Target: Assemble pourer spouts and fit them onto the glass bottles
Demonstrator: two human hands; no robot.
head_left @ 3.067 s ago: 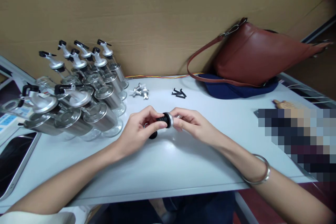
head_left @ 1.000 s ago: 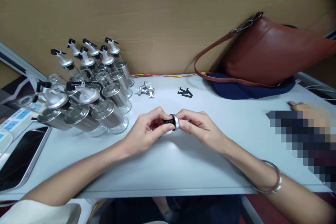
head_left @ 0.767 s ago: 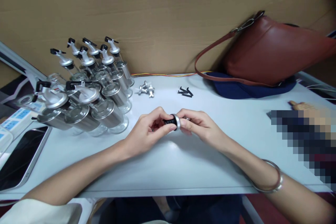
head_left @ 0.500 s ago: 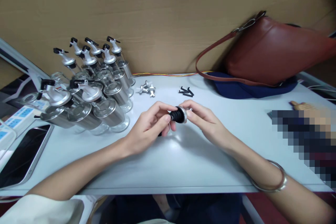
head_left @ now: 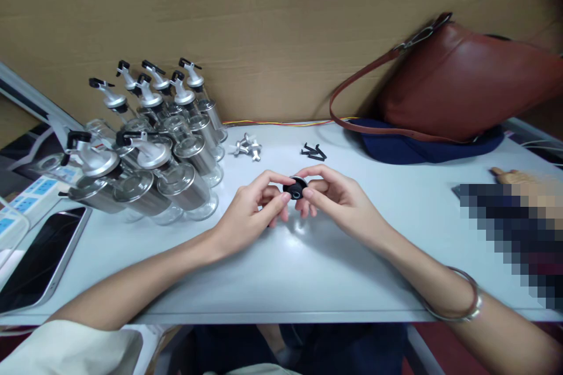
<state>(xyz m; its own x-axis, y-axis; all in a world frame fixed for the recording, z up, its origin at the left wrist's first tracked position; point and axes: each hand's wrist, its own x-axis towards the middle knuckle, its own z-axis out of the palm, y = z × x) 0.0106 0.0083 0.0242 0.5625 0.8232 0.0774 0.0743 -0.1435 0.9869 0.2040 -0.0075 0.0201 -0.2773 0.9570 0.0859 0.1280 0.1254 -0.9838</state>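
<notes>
Between both hands is a bottle pourer stopper (head_left: 295, 190), its black ribbed underside facing me and a silver rim showing at the top. My left hand (head_left: 257, 205) pinches its left side between thumb and index finger. On the right side, my right hand (head_left: 336, 199) grips the rim with thumb and fingers. Something dark shows faintly under the left fingers, too hidden to name. Beyond the hands lie small silver spout pieces (head_left: 247, 147) and several thin black lever clips (head_left: 314, 152) on the white table (head_left: 272, 281).
Several glass and steel bottles (head_left: 189, 187), many topped with silver pourers, crowd the left. A phone (head_left: 44, 258) and a power strip (head_left: 33, 199) lie beside them. At back right, a brown bag (head_left: 457, 88) rests on a dark blue cap (head_left: 396, 149). Another person's hand (head_left: 510, 177) is at right.
The stopper has turned from lying sideways to having its black underside face me. My right hand has shifted slightly left, closer to my left hand.
</notes>
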